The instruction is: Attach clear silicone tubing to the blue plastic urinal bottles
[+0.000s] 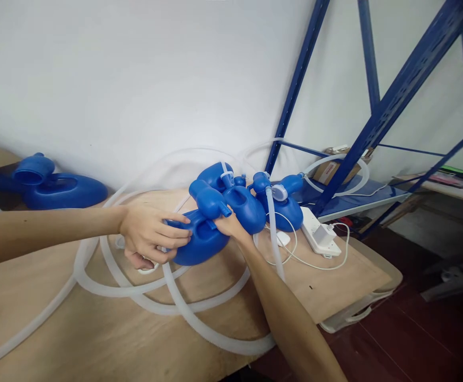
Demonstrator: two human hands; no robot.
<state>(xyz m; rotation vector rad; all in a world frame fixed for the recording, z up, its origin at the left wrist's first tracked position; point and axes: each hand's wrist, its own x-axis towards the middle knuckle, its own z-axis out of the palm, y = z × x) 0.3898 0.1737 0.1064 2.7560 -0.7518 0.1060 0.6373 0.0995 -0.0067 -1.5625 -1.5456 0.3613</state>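
A blue plastic bottle [203,246] with a bent neck and a small spout sits near the middle of the wooden table [107,339]. My right hand [231,225] is closed round its neck, below the spout; the fingers are partly hidden behind the bottle. My left hand [151,236] rests its spread fingertips against the bottle's left side, the fingers apart. Part of a white ring-like piece shows under the left hand's thumb. Translucent white tubing [199,329] loops over the table in front of and beneath the bottle.
More blue bottles [247,209] with tubes stand just right and behind. Another blue bottle [66,191] lies at the far left. A white power strip [321,236] with a plugged-in charger and thin cable sits at the right, beside a blue metal rack [368,127].
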